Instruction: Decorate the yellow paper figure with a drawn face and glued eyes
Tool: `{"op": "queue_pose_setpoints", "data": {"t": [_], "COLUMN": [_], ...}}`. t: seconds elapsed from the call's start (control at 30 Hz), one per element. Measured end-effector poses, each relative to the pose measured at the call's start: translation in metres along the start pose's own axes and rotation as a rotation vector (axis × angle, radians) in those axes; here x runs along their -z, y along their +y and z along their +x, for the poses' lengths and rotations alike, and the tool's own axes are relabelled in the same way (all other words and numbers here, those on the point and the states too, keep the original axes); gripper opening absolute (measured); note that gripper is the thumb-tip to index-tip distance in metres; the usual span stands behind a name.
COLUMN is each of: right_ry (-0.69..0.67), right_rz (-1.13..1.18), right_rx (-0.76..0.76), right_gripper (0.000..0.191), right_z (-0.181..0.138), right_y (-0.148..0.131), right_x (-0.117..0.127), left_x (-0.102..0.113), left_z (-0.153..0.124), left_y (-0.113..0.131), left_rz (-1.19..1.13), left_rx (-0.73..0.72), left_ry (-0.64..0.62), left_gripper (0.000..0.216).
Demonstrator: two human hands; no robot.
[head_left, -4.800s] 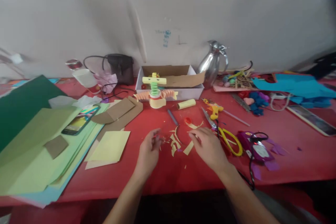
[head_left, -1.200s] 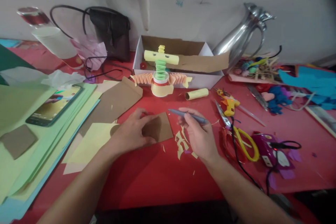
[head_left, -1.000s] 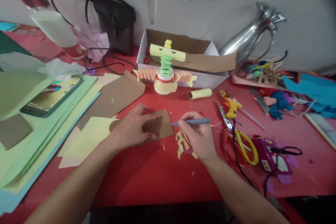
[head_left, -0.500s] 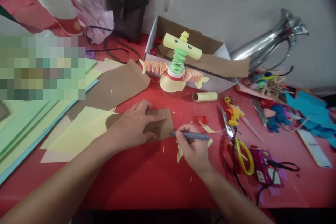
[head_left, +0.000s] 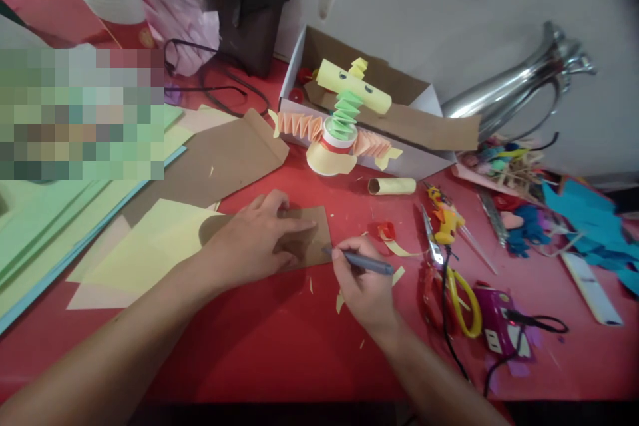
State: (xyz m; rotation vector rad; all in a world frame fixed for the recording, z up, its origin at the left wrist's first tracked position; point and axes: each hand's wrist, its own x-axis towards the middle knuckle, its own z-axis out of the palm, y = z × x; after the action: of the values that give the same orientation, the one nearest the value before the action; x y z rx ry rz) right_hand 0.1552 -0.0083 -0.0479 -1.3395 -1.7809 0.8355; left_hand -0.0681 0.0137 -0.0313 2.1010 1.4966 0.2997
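While pale yellow sheets (head_left: 154, 239) lie at left, entries run rightward: left hand (head_left: 252, 233), fingers spread, grasping nothing, laid over a brown card (head_left: 315, 247); brown card, flat on the red table (head_left: 279, 339), right end exposed; grey pen (head_left: 372, 263), tip at the card near that end, contact uncertain; right hand (head_left: 367, 296), pinching the pen; scissors (head_left: 435, 251), apart beyond it. Step in hand, by judgement: marking the card. Next move: probably calls for the left hand bearing down steadily and the pen tip guided lightly.

Bare hands (head_left: 252, 236), slender fingers (head_left: 298, 225); forearms (head_left: 144, 316) bare, tapering to narrow wrists (head_left: 204, 271).
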Motion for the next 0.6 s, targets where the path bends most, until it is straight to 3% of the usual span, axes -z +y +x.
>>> {"op": "queue_pose_setpoints", "data": {"t": [0.6], "right_ry": [0.001], "right_rz": [-0.022], "right_rx": [-0.023], "right_gripper": [0.010], "right_z": [0.0019], "right_y": [0.0000], "right_x": [-0.0003], "left_x": [-0.0009], "left_z": [0.0004], "left_y": [-0.0020], "left_rz": [-0.014], "left_rx": [0.001], "left_ry": [0.010], "left_gripper": [0.056]}}
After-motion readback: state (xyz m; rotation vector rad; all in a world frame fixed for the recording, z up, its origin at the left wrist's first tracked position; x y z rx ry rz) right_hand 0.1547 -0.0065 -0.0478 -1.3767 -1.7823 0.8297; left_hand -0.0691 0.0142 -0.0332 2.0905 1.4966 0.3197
